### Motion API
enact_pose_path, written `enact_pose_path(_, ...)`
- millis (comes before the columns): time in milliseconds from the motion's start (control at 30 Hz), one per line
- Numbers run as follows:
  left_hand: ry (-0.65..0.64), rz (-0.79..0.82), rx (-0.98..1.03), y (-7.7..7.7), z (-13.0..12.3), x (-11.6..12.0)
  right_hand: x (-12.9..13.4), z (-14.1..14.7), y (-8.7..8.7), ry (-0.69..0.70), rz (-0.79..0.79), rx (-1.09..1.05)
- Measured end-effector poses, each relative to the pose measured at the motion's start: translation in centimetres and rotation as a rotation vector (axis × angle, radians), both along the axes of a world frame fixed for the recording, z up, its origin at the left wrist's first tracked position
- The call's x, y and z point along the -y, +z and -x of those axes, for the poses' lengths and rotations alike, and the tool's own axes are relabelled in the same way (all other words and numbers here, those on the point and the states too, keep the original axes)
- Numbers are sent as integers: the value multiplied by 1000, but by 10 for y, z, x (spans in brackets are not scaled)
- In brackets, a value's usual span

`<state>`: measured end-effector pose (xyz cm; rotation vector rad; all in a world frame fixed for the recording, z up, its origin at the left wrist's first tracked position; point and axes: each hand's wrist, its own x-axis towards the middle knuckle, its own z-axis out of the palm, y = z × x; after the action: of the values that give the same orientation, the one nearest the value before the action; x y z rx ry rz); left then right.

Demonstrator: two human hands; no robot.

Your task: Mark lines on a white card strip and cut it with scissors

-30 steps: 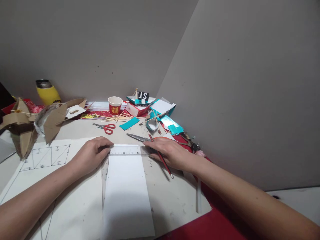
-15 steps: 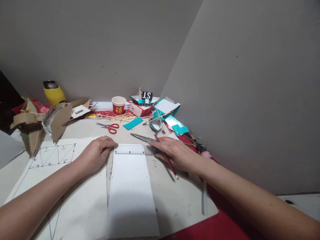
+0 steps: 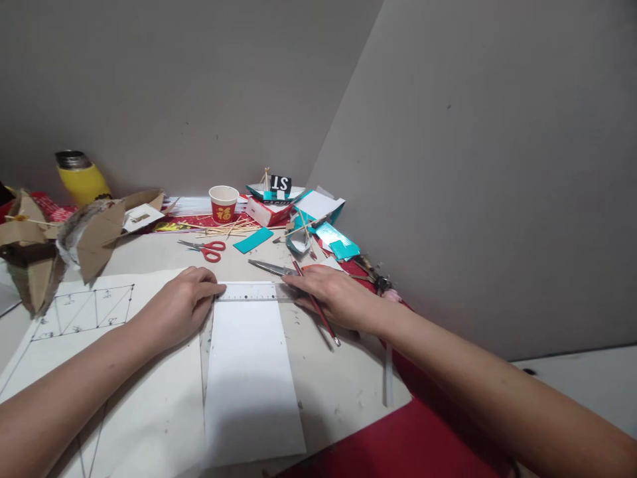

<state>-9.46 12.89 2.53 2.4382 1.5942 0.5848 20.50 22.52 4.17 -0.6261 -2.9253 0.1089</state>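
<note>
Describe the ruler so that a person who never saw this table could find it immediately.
Start from the long plain white paper running toward the viewer, right of the drawn sheet. Across its far end, between the left hand and right hand, lies the ruler. Unlike the paper beneath, it is see-through with printed marks.
</note>
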Motion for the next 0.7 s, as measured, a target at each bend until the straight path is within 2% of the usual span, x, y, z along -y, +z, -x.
enact_pose_path(233,19,7,70,-5,1,-4,-1,-2,3,4,57,-14)
enact_pose_path(433,26,34,96,-10,5,-8,-23,-9,5,-283,77,-58)
enact_pose_path(700,28,39,95,-8,4,-6,-35,3,21,-253,143,100)
